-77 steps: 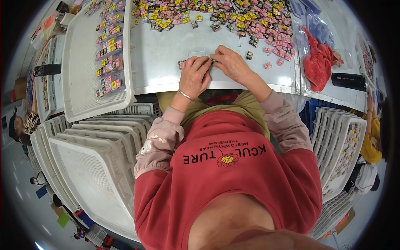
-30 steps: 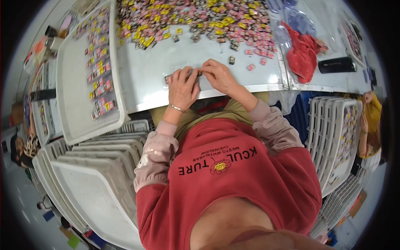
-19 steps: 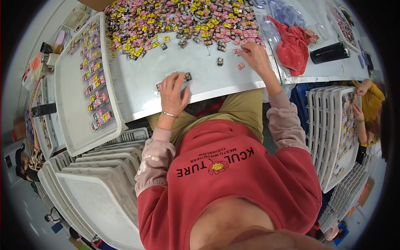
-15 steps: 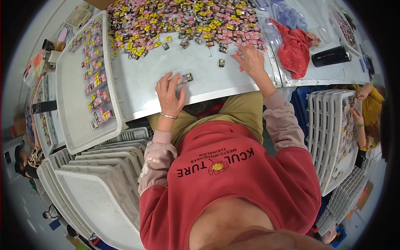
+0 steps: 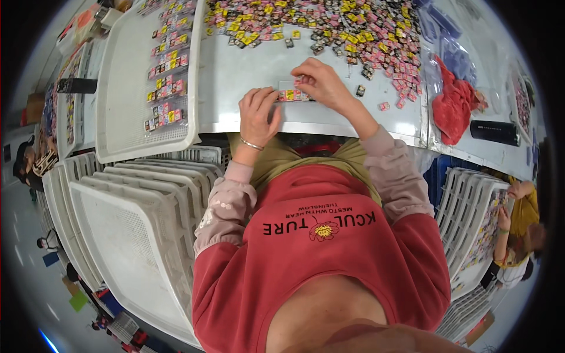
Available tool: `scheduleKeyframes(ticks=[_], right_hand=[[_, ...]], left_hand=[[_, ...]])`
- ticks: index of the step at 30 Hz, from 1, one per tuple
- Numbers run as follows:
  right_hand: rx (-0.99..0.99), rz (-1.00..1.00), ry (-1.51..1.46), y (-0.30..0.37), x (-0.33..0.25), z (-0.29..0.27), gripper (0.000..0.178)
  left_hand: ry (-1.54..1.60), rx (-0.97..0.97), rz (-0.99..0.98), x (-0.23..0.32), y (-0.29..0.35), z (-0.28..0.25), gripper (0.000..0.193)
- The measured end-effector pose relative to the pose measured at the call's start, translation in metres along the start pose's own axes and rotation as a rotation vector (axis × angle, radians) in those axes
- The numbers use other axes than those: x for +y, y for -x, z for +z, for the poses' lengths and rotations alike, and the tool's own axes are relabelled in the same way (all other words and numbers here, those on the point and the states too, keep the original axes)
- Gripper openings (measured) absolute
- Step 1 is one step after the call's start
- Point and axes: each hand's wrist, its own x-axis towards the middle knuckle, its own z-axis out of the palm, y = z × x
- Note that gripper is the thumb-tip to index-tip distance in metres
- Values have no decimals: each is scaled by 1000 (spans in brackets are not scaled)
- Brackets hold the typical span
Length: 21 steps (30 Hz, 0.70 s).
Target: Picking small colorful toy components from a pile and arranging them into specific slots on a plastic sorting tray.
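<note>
On the white table a short row of small printed blocks [image 5: 292,95], pink, yellow and dark, lies in front of me, with a flat clear plastic piece [image 5: 285,86] along its far side. My left hand [image 5: 257,113] rests its fingertips against the row's left end, thumb held apart. Over the right part of the row, my right hand [image 5: 325,85] pinches a small pink block [image 5: 298,80], partly covered by the fingers. To the right lie a loose dark block [image 5: 360,90] and a pink block [image 5: 384,106].
A big heap of small blocks [image 5: 353,29] covers the far table. At left stands a white tray [image 5: 126,82] with block rows; stacked trays [image 5: 123,223] are below. A red cloth [image 5: 452,112] and black cylinder [image 5: 494,133] lie right. Another person's hand [image 5: 504,219] is at far right.
My right hand has moved left from the heap's near edge to the row and now pinches a pink block. My left hand stays beside the row. The whole view has shifted.
</note>
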Motion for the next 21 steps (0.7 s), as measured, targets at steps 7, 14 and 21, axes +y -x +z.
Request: scheduleKeyframes(ticks=[7, 14, 21], right_hand=[[-45, -82, 317, -10, 4, 43, 14], [64, -171, 548, -4, -2, 59, 7], [78, -299, 605, 12, -16, 51, 27]], left_hand=[[-19, -74, 50, 1, 2, -1, 35], [11, -84, 47, 5, -3, -1, 33], [-9, -90, 27, 5, -1, 0, 34]])
